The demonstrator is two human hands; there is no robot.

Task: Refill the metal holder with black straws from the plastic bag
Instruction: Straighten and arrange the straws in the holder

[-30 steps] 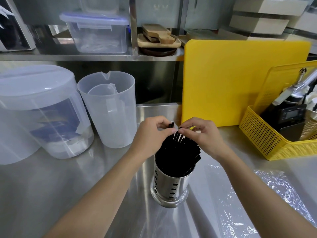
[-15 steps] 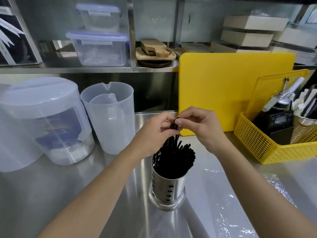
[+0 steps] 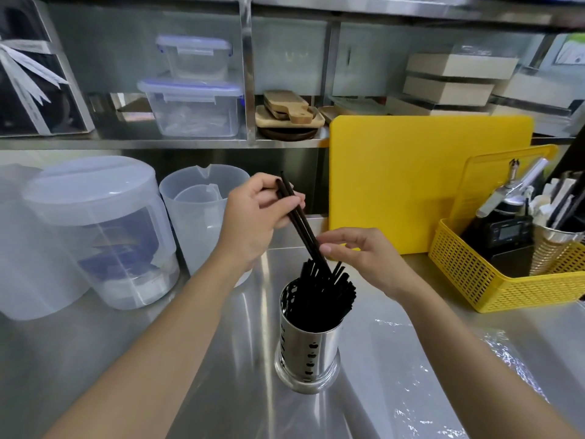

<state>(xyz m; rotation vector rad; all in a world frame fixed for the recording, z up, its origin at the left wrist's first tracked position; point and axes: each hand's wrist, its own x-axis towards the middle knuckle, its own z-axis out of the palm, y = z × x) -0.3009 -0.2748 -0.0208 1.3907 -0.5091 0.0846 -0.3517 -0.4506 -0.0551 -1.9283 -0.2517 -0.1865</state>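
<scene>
The step in hand looked like the filling itself, judged well along: the shiny cylindrical metal holder point(image 3: 308, 346) stood upright on the brushed steel counter point(image 3: 95, 359), between the forearms, already packed with a dense bundle of black straws point(image 3: 319, 293) whose cut ends fanned unevenly above its rim.

The left hand point(image 3: 253, 213) was raised above and behind the holder, pinching two slim black plastic straws point(image 3: 296, 217) near their upper ends between thumb and fingertips. They slanted down to the right, their lower ends reaching into the bundle. The right hand point(image 3: 364, 258) hovered just over the rim with fingers relaxed and gripping nothing. Its thumb and forefinger tips lay just beside the slanting shafts; whether they touched them could not be told.

The next move probably called for steering the pair into a gap among the crowded tips and letting them slide to the bottom, a light guiding touch rather than force, since thin tubes like these would likely kink if pressed.

The holder was polished and mirror-bright, with rows of small punched holes and a flared foot. The straws were matte, narrow and straight. The clear crinkled plastic bag point(image 3: 443, 375) lay flat on the counter to the right of the holder, glinting in its creases — no straws could be made out in it. Behind stood a smooth yellow plastic cutting board point(image 3: 427, 179) propped upright, and at the right a yellow lattice plastic basket point(image 3: 493, 280).
</scene>
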